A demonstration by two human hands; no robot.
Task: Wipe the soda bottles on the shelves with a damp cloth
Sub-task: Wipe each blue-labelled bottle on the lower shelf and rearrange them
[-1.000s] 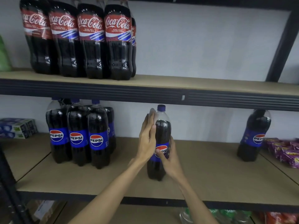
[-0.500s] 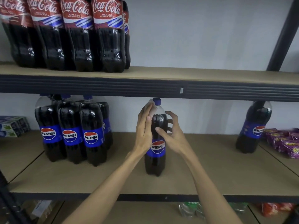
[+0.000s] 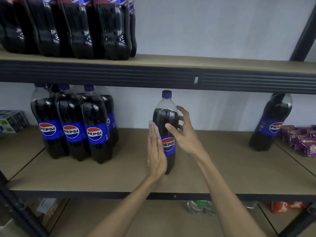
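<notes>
I see the bottle (image 3: pixel 165 117) standing up in the middle of the shelf (image 3: pixel 222 171). My left hand (image 3: pixel 156 153) lies flat on its left side, fingers straight, with a pale cloth (image 3: pixel 155 131) peeking out under them. My right hand (image 3: pixel 185 135) has its grip curled round the bottle's right side, thumb on the front. More bottles (image 3: pixel 71 130) stand to the left.

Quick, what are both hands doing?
Left hand: open, flat, pressing a pale cloth on the dark plastic Pepsi bottle.
Right hand: gripping that bottle.
</notes>
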